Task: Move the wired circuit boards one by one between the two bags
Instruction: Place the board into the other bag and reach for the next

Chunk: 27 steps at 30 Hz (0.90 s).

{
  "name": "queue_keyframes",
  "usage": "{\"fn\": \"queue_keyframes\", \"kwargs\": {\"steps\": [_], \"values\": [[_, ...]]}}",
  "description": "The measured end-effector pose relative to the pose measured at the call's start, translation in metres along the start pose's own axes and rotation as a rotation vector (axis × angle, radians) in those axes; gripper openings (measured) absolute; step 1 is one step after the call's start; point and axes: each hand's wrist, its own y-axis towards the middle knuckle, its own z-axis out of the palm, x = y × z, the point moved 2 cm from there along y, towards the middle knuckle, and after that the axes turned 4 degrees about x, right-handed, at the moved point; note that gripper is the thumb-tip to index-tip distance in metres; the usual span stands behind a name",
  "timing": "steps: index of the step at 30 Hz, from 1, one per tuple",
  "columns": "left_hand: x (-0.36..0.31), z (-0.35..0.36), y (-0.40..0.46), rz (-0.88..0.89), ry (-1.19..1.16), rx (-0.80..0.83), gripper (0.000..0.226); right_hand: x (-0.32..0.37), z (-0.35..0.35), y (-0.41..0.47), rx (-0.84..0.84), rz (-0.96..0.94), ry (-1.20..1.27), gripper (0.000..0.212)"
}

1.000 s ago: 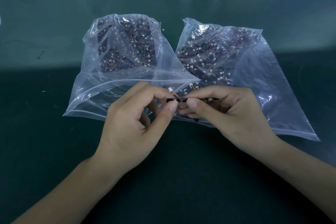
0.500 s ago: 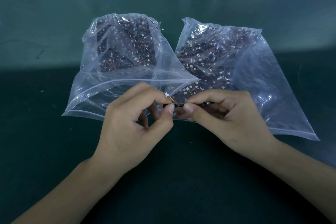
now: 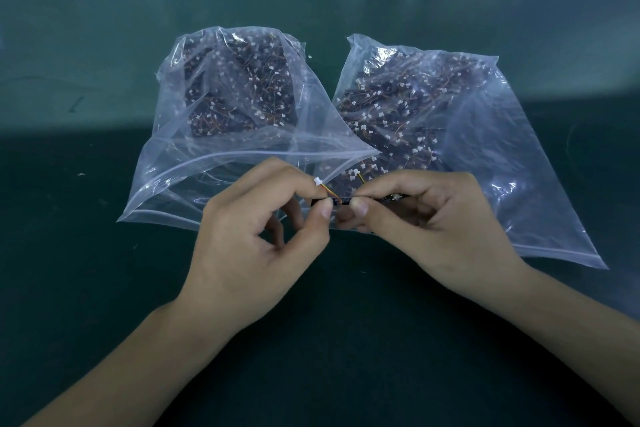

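Both hands hold one small circuit board (image 3: pixel 360 200) just in front of the two bags. The left hand (image 3: pixel 249 239) fingers pinch one end, near the little wire, and the right hand (image 3: pixel 436 218) fingers pinch the other end. The left bag (image 3: pixel 221 121) and the right bag (image 3: pixel 450 121) are both full of boards, so lots of moving is left, I think.

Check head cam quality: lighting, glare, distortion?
Head view: table lit in a far band, shadowed near; glare on left bag and right bag; wide-angle bowing at the far edge; circuit board, pinched by left hand and right hand, stays sharp.
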Motion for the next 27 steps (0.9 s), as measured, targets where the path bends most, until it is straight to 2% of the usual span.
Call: {"fn": "queue_keyframes", "kwargs": {"steps": [15, 20, 27], "values": [[0.0009, 0.0002, 0.0001, 0.015, 0.015, 0.009, 0.009, 0.0007, -0.001, -0.0006, 0.023, -0.003, -0.016, 0.008], [0.0028, -0.0013, 0.0019, -0.017, 0.008, -0.039, 0.006, -0.0029, -0.0015, 0.0029, 0.0, 0.011, 0.048, 0.018], [0.008, -0.0056, 0.0013, -0.099, 0.015, -0.092, 0.014, -0.0071, -0.0041, 0.0003, -0.021, -0.035, -0.136, 0.023]]}}
